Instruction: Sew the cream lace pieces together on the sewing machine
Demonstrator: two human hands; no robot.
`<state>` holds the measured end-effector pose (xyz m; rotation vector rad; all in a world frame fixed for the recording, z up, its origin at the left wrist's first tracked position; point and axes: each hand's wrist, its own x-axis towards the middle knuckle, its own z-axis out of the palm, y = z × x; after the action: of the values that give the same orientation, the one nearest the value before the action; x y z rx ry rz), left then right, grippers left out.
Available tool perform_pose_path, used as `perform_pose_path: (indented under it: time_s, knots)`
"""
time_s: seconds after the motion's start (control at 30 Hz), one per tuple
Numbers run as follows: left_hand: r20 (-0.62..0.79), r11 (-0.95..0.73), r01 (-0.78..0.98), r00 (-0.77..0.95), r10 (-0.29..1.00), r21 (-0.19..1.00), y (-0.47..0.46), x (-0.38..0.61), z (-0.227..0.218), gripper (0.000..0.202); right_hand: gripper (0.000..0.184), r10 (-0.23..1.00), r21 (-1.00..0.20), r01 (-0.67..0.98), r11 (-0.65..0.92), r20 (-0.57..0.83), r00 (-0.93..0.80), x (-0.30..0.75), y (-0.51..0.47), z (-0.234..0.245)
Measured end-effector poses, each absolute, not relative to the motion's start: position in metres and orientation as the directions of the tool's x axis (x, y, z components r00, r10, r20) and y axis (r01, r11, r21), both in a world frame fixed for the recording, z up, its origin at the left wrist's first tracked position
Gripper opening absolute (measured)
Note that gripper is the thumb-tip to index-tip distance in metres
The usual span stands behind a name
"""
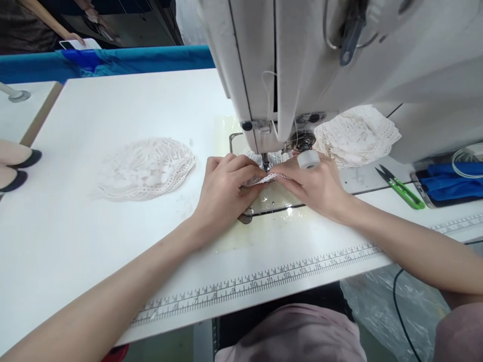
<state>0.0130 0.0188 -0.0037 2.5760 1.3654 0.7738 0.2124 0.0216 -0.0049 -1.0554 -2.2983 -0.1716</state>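
My left hand (225, 191) and my right hand (317, 187) meet under the needle of a white sewing machine (320, 65). Both pinch a small piece of white lace (268, 177) lying on the metal needle plate (271, 201). The left hand's fingers are curled onto the lace from the left. From the right, my other hand presses its fingers flat on the lace edge. The presser foot (266, 163) stands just behind the lace, between the fingertips.
A pile of white lace pieces (145, 168) lies to the left on the white table (94, 125). Another lace pile (356, 134) sits behind the machine. Green thread snips (402, 187) and blue cloth (451, 181) lie right. A ruler strip (264, 281) runs along the front edge.
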Motion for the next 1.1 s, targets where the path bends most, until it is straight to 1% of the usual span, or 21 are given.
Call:
perform_pose_path:
  time_s: [0.1,0.37,0.53,0.73,0.83,0.9,0.97,1.0,1.03,1.1]
  knots:
    - [0.410,-0.596,0.741,0.462,0.786,0.308,0.019,0.013,-0.005,0.009,0.033,0.651,-0.136,0.723,0.677,0.569,-0.502,0.210,0.020,-0.004]
    - [0.453,-0.612,0.733,0.455,0.766,0.298,0.017,0.013,-0.005,0.014,0.029,0.634,-0.100,0.735,0.671,0.590,-0.499,0.208,0.018,-0.004]
    - [0.463,-0.623,0.728,0.465,0.755,0.285,0.016,0.015,-0.003,0.019,0.028,0.671,-0.129,0.739,0.662,0.542,-0.506,0.210,0.017,-0.004]
    - [0.460,-0.638,0.727,0.490,0.741,0.254,0.013,0.014,-0.001,0.023,0.026,0.678,-0.150,0.725,0.673,0.517,-0.523,0.213,0.016,-0.004]
    - [0.492,-0.676,0.716,0.532,0.689,0.172,0.011,0.012,-0.003,0.020,0.024,0.670,-0.161,0.700,0.695,0.497,-0.552,0.214,0.016,-0.002]
    - [0.543,-0.710,0.702,0.574,0.613,0.058,0.009,0.012,-0.004,0.014,0.022,0.636,-0.136,0.674,0.726,0.505,-0.584,0.215,0.015,-0.002]
    - [0.581,-0.727,0.679,0.632,0.513,-0.097,0.004,0.012,-0.004,0.007,0.020,0.582,-0.076,0.646,0.759,0.524,-0.622,0.216,0.014,-0.001]
    - [0.585,-0.723,0.670,0.659,0.473,-0.170,0.001,0.012,-0.003,0.008,0.020,0.553,-0.037,0.636,0.770,0.534,-0.639,0.216,0.013,-0.001]
    - [0.574,-0.713,0.663,0.684,0.451,-0.229,-0.003,0.012,-0.001,0.011,0.020,0.527,0.004,0.629,0.778,0.541,-0.655,0.217,0.013,-0.001]
    - [0.526,-0.695,0.659,0.716,0.460,-0.289,-0.010,0.013,0.002,0.017,0.020,0.483,0.069,0.612,0.788,0.546,-0.684,0.217,0.011,0.000]
